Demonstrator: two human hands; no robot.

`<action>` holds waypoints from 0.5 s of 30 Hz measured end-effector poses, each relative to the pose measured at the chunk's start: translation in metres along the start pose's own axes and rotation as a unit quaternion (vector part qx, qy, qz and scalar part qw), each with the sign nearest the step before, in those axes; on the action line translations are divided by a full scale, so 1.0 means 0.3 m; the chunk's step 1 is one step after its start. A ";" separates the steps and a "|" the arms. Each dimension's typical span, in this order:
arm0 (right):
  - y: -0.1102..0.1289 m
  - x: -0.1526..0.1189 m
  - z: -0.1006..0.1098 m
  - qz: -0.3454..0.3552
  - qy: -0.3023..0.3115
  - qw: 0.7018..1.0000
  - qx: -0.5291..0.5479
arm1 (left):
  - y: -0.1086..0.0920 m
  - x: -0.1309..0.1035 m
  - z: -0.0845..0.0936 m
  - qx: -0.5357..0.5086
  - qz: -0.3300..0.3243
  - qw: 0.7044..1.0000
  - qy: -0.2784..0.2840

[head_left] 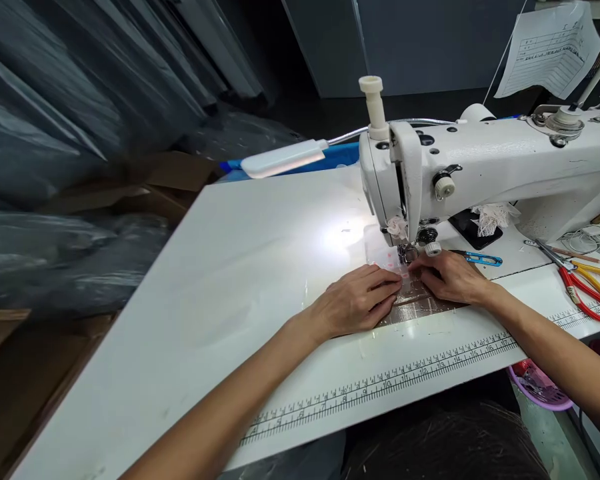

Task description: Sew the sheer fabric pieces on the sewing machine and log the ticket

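A white sewing machine [500, 157] stands on the white table, its needle area at the centre right. Under the presser foot lies a thin, pale fabric piece with pink spots [377, 250]. My left hand [360, 300] rests flat on the fabric's near left edge, fingers slightly apart and pointing right. Just right of the needle, my right hand [447, 277] has thumb and index finger pressed together at the fabric's edge; its other fingers are curled. Beneath both hands is a brown, shiny plate [420, 307].
Blue thread snips [483, 259] and red- and yellow-handled scissors [587, 290] lie on the right. A lamp [284, 159] reaches over the table's back edge. A ruler tape [380, 390] runs along the front. A purple basket [545, 393] sits below. Plastic-covered goods [55, 120] are at left.
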State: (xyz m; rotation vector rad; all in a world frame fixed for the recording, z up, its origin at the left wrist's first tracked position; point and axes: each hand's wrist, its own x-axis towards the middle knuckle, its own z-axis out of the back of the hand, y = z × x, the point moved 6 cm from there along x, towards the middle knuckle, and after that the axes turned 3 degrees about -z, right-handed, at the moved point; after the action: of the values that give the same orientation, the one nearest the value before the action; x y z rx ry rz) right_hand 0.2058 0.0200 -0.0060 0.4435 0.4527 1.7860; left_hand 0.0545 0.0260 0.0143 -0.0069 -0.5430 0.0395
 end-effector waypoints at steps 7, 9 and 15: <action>-0.003 -0.003 -0.013 0.030 0.018 0.998 -0.042 | 0.061 0.000 -0.004 -0.127 0.074 0.989 0.009; -0.005 -0.004 -0.016 0.028 0.014 0.999 -0.037 | 0.082 -0.002 -0.014 -0.160 0.095 0.982 0.014; -0.006 -0.009 -0.018 0.046 -0.007 0.998 -0.029 | 0.085 -0.012 -0.028 -0.165 0.112 0.980 -0.014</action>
State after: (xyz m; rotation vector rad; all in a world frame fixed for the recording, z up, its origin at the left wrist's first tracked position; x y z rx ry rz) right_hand 0.2050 0.0173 -0.0117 0.4412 0.3752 1.8796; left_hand 0.0548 0.0515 0.0047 -0.3913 -0.5696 0.1689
